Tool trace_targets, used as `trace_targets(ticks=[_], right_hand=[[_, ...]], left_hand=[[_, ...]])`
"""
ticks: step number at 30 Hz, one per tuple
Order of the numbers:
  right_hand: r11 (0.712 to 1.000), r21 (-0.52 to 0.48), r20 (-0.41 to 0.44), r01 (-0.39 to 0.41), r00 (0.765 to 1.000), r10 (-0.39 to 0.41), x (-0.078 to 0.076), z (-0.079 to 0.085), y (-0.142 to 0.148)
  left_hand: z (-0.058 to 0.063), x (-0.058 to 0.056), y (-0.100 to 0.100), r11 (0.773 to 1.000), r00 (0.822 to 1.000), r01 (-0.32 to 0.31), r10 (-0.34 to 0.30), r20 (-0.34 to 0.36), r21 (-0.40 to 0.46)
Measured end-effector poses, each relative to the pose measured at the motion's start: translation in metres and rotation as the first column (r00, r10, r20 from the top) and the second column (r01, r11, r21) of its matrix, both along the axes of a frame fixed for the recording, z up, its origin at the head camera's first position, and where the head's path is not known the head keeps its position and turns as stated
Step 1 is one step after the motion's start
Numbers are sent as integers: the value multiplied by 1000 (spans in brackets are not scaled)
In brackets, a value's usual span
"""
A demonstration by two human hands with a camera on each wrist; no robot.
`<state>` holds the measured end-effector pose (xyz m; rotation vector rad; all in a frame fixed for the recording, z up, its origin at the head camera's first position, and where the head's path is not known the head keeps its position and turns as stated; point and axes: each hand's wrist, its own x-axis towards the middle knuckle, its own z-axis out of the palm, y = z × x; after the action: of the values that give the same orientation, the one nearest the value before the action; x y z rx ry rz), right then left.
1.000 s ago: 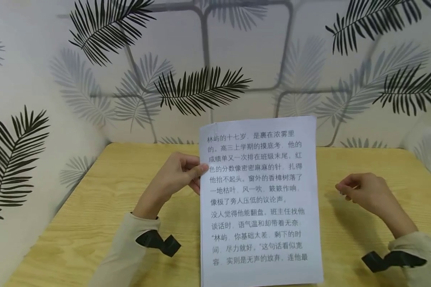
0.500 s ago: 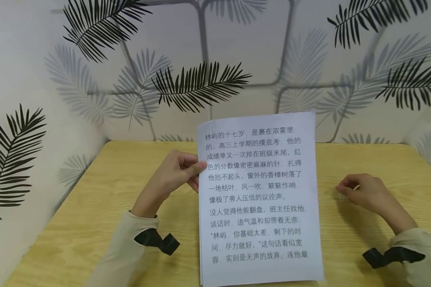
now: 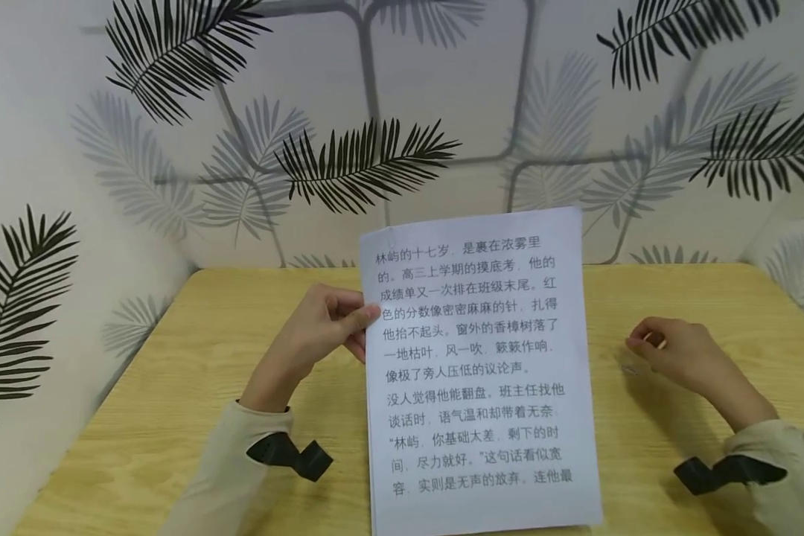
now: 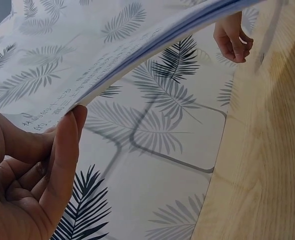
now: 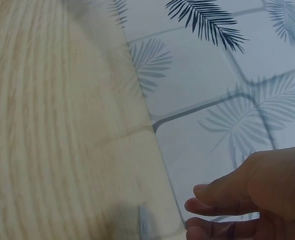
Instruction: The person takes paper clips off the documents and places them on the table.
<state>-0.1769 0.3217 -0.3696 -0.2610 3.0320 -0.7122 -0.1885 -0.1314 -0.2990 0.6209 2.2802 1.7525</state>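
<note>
A stack of white printed sheets [image 3: 476,372] stands raised above the table, its printed face toward the head camera. At its left edge, my left hand [image 3: 321,327] pinches the sheets between thumb and fingers; the left wrist view shows the layered paper edges [image 4: 152,52] beyond the fingertips. My right hand [image 3: 677,353] hovers over the table at the right, fingers loosely curled with nothing seen between them. Just below its fingertips is a small, thin silvery piece [image 3: 630,369], also seen as a narrow pale strip [image 5: 144,222] in the right wrist view. Its kind is unclear.
A light wood-grain table [image 3: 174,372] spreads beneath both hands. Behind it rises a wall [image 3: 455,97] with a leaf pattern. Black wrist cameras [image 3: 291,454] sit on both sleeves.
The small silvery piece has left my right fingertips and now lies apart below them. My left hand still holds the sheets. The head view has shifted slightly.
</note>
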Motion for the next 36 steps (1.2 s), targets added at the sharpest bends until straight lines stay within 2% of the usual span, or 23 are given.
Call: trace_targets(ticks=[11,15,17,19,21,24,27,31,33,36], right_hand=[[1000,-23,-38,20,999,-21,3,17,-4],[998,-60,-140,37,989,-45,5,30,-13],[995,-85,-229,53,971,-71,9,41,-20],[982,-184,-296,41,951,-95,13,55,-29],[962,-275,-388,6,914,-117,19,72,-43],[920,-372,-511,-123,855,-93,25,100,-69],[922,-298,-657,-248,754,-10,26,123,-97],[898,-200,-761,-391,640,109,16,136,-127],[876,-176,-786,-448,600,149,10,138,-139],[846,-153,-793,-511,574,203,7,138,-156]], left_hand=[[-2,-2,2,1000,1000,3,-3,7,14],[-4,-2,2,1000,1000,-9,8,24,20],[-6,-1,4,1000,1000,2,-2,31,19],[-8,-1,6,1000,999,17,-18,38,21],[-9,-1,7,999,999,29,-30,41,26],[-11,-1,7,999,998,32,-34,47,42],[-11,-1,5,998,998,27,-29,50,54],[-11,-1,3,998,998,18,-22,54,62],[-10,-2,4,997,998,17,-21,53,71],[-9,-1,6,996,998,26,-30,50,83]])
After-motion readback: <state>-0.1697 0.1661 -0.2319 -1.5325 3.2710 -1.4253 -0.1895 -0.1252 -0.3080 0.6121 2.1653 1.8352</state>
